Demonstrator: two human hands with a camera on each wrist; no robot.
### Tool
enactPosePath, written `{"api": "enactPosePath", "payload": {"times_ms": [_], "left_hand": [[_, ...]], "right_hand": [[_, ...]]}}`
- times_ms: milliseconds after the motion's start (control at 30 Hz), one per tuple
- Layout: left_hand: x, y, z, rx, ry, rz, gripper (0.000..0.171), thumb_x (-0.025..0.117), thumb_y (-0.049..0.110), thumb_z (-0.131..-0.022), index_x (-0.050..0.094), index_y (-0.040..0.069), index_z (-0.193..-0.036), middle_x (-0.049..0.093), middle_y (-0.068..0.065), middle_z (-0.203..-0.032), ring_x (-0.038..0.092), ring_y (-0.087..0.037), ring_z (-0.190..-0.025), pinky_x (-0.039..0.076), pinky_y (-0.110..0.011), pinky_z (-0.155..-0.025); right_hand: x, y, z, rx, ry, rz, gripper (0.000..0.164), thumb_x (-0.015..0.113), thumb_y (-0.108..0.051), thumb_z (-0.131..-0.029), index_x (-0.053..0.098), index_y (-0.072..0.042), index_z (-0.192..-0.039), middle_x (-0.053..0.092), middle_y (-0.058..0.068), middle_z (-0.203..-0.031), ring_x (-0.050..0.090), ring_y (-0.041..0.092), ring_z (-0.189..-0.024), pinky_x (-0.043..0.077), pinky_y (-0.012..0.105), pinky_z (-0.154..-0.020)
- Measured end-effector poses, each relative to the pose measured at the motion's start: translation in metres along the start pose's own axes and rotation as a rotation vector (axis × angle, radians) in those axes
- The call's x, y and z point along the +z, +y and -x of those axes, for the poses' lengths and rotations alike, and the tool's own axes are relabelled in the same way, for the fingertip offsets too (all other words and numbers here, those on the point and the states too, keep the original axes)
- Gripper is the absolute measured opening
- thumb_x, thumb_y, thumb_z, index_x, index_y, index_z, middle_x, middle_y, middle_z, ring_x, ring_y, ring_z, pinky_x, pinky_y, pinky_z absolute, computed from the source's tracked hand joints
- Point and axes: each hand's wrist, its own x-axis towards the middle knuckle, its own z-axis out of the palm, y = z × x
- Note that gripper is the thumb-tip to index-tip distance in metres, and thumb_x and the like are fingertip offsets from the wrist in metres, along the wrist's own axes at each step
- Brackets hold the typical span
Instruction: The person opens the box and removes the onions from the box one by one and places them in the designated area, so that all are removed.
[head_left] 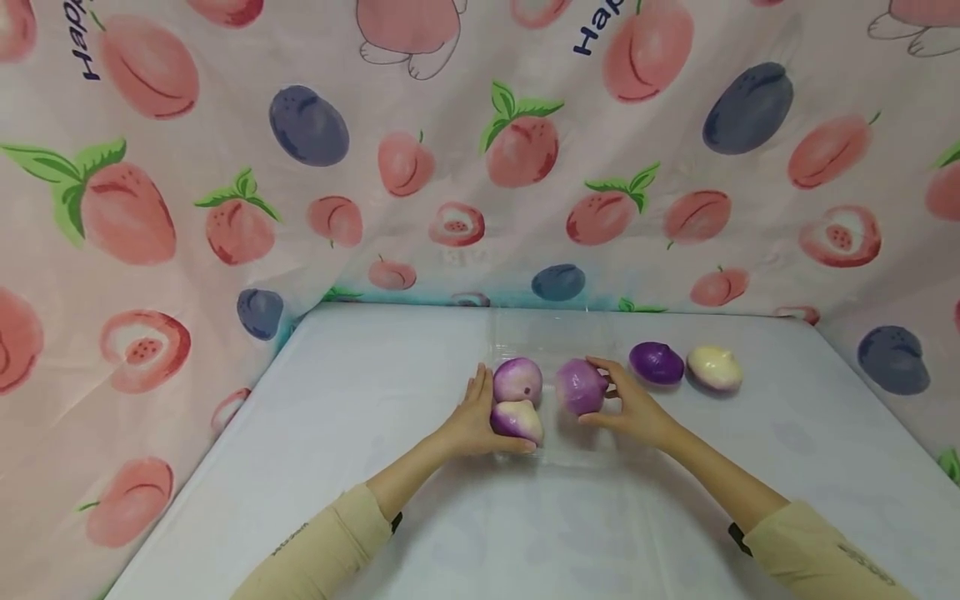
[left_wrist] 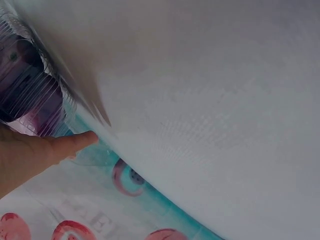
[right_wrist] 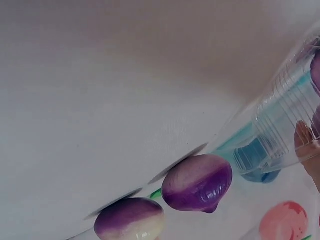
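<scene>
A clear plastic box stands on the table, its lid lying open toward the back. In its left part sit two onions, a purple onion behind a purple-and-white onion. My left hand lies along the box's left side, fingers straight against the wall and thumb across the front corner. My right hand holds another purple onion between thumb and fingers, over the right part of the box. In the right wrist view, that hand's fingers show partly behind the clear wall.
A dark purple onion and a whitish onion lie on the table to the right of the box. The white table meets a fruit-printed cloth hanging at the back and sides.
</scene>
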Motion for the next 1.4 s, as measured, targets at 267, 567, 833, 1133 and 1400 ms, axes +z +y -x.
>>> {"api": "enactPosePath", "payload": {"times_ms": [267,567,833,1133,1400], "left_hand": [[0.001,-0.002,0.001,-0.009,-0.001,0.012,0.129,0.078,0.056,-0.067,-0.003,-0.002,-0.150,-0.012,-0.018,-0.157,-0.004,-0.041,-0.144,0.016,-0.059,-0.113],[0.002,-0.002,-0.001,-0.010,-0.001,0.023,0.130,0.078,0.055,-0.067,-0.004,-0.002,-0.149,-0.013,-0.018,-0.157,-0.004,-0.041,-0.144,0.017,-0.058,-0.113],[0.002,-0.001,-0.001,-0.012,0.003,0.028,0.128,0.078,0.054,-0.068,-0.004,0.001,-0.150,-0.011,-0.018,-0.158,-0.005,-0.041,-0.145,0.016,-0.058,-0.114],[0.002,-0.001,0.002,-0.007,0.008,0.042,0.128,0.079,0.053,-0.068,-0.002,-0.002,-0.150,-0.011,-0.020,-0.157,-0.004,-0.042,-0.144,0.016,-0.059,-0.113],[0.002,-0.001,0.000,-0.007,0.010,0.048,0.128,0.079,0.053,-0.067,-0.003,0.000,-0.150,-0.011,-0.019,-0.158,-0.005,-0.041,-0.145,0.017,-0.058,-0.113]], "right_hand": [[-0.009,-0.003,0.004,0.081,-0.006,-0.103,0.078,0.075,-0.011,-0.080,0.029,0.005,-0.140,0.039,0.028,-0.139,0.055,0.037,-0.108,0.052,0.036,-0.087],[-0.026,-0.005,0.009,0.109,0.036,-0.114,0.076,0.073,-0.011,-0.082,0.028,0.001,-0.142,0.036,0.024,-0.142,0.051,0.033,-0.116,0.049,0.028,-0.093],[-0.044,0.000,0.016,0.006,0.183,-0.078,0.072,0.071,0.003,-0.079,0.033,0.004,-0.140,0.039,0.023,-0.135,0.039,-0.015,-0.106,0.035,-0.001,-0.086],[-0.062,0.001,0.029,0.082,0.202,-0.059,0.078,0.071,-0.001,-0.081,0.028,-0.003,-0.146,0.036,0.018,-0.133,0.037,-0.014,-0.106,0.034,-0.003,-0.086],[-0.083,0.003,0.040,0.132,0.251,-0.015,0.081,0.072,-0.003,-0.081,0.027,-0.011,-0.148,0.034,-0.010,-0.128,0.042,-0.012,-0.101,0.038,-0.002,-0.080]]}}
